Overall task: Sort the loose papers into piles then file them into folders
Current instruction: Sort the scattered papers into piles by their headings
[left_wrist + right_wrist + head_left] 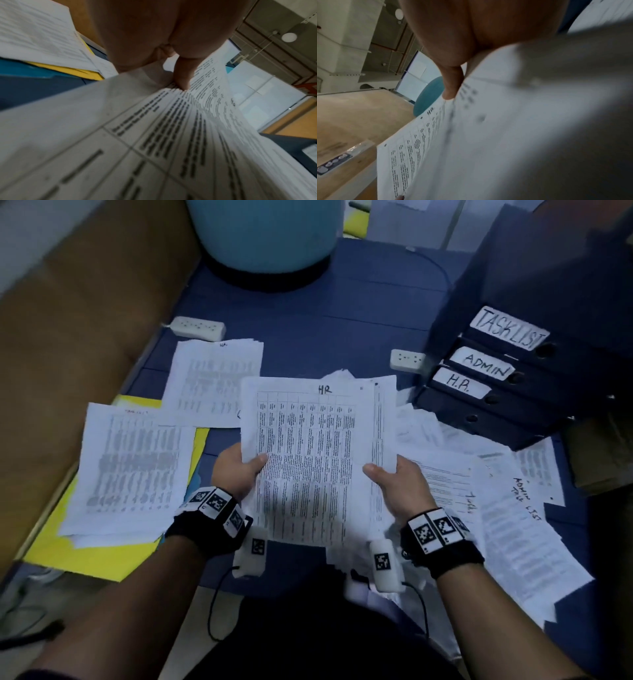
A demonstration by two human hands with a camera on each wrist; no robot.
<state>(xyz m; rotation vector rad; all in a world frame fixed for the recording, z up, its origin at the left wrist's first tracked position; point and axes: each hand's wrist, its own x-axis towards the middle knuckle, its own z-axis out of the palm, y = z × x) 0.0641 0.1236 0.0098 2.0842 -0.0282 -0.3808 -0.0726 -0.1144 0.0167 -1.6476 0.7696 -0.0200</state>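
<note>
Gripping white printed sheet headed "HR" [308, 453] by both side edges, left hand [236, 470] and right hand [397, 487] thumbs on top, lifted over scattered loose white papers [513, 515], probably to read header before piling.

A dark blue surface [308, 313] fills the middle of the frame. On it lie a yellow folder [102, 556] at lower left, two power strips [198, 328] toward the centre, and a teal cylinder [267, 237] at top. Stacked binders [496, 392] sit at upper right, loose papers [513, 525] below them.
</note>
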